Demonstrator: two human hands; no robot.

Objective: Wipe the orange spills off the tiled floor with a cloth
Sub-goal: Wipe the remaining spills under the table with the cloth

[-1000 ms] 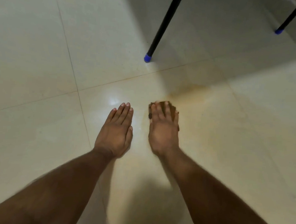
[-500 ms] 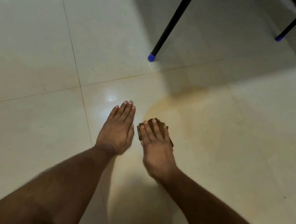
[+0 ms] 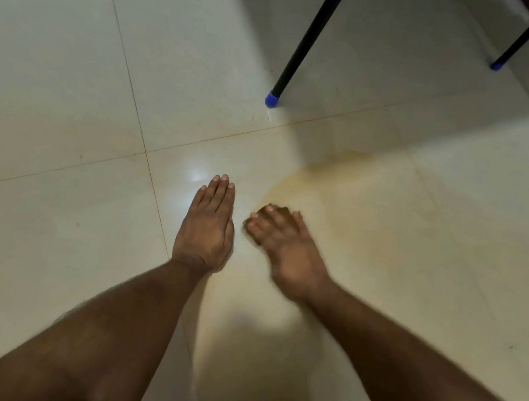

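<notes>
Orange spill (image 3: 334,201) near blue-capped black leg (image 3: 306,45)

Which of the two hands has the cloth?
The right hand: its fingers press the brown cloth onto the floor; the left hand lies flat without one.

Dark cloth (image 3: 283,210), apparently bunched, lies on faint orange spill (image 3: 315,186).

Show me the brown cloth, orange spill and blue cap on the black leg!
Brown cloth (image 3: 282,210): head view, top edge.
Orange spill (image 3: 301,188): head view, far edge.
Blue cap (image 3: 272,99): head view, middle.
</notes>
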